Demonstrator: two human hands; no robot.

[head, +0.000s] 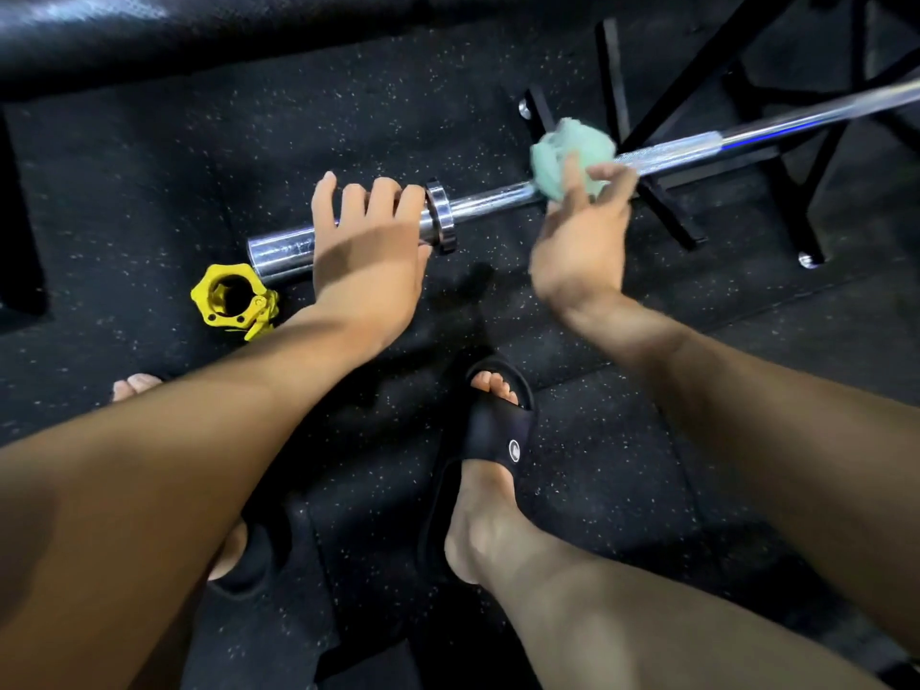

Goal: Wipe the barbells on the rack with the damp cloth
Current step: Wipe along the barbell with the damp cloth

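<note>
A chrome barbell (490,197) runs from the lower left up to the upper right, its left end low over the black rubber floor. My left hand (366,246) grips the bar's thick sleeve just left of the collar ring (440,216), fingers curled over the top. My right hand (580,241) holds a bunched mint-green cloth (560,154) against the bar's shaft, right of the collar. The cloth is wrapped round the shaft, and the hand is a little blurred.
A yellow clamp collar (231,298) lies on the floor by the bar's left end. A black rack frame (662,211) with bolted feet stands behind the bar at the right. My feet in black slides (490,430) are below the bar.
</note>
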